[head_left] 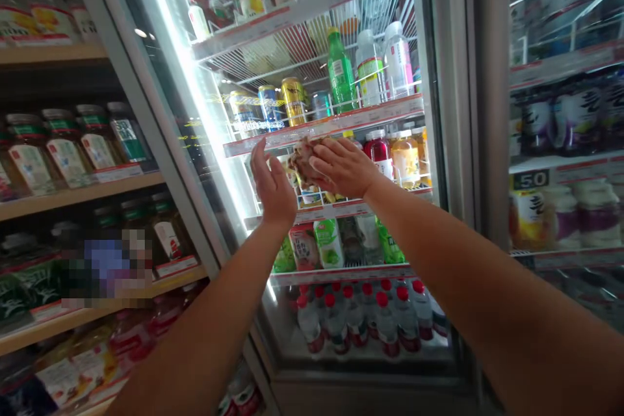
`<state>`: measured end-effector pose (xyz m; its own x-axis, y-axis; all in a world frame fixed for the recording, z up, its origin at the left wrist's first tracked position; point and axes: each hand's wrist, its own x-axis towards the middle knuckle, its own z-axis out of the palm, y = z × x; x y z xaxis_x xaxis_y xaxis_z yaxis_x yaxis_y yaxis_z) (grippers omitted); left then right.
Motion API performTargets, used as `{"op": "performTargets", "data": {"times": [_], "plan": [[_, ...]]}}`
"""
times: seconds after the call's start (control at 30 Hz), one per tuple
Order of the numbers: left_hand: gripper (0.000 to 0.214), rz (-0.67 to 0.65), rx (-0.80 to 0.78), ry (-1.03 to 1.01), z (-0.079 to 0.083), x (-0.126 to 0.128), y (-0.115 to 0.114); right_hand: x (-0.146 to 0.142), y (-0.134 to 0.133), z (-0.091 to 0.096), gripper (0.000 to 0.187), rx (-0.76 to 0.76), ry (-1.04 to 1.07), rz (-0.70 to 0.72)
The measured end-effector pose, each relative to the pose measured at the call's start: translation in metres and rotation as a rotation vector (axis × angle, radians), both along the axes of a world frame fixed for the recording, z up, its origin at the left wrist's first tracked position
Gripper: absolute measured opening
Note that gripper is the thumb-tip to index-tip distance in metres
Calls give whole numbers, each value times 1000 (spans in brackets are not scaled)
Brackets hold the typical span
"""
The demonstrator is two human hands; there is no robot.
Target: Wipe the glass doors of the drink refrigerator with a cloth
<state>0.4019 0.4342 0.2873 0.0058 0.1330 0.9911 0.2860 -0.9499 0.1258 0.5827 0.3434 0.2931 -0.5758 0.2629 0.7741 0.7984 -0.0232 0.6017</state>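
Note:
My right hand (347, 166) presses a crumpled, brown-and-white patterned cloth (303, 161) against the glass door (188, 136) of a lit drinks cooler. Its fingers lie over the cloth and point left. Just left of the cloth, my left hand (273, 190) is raised with fingers up, the thumb a little apart, and nothing in it. Whether the left palm touches the glass I cannot tell. Both hands are level with the cooler's middle shelves and hide part of the drinks behind them.
Behind the glass stand a green bottle (341, 75), a gold can (293, 101), green-and-white cartons (328, 244) and several red-capped bottles (383, 325). An open wooden shelf (82, 194) with bottles is on the left. A metal door frame (490, 110) and another cooler are on the right.

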Motion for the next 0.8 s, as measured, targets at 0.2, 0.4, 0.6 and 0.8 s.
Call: {"op": "performTargets", "data": {"times": [0.2, 0.4, 0.6, 0.8], "plan": [[64, 197, -164, -139, -22, 3, 48, 0, 1, 0, 46, 9, -1, 54], [64, 300, -136, -132, -35, 15, 39, 0, -2, 3, 29, 7, -13, 12], [65, 305, -156, -107, -35, 15, 35, -4, -8, 3, 40, -52, -72, 0], [63, 236, -139, -141, -37, 15, 39, 12, -30, 16, 41, -102, -91, -12]]}}
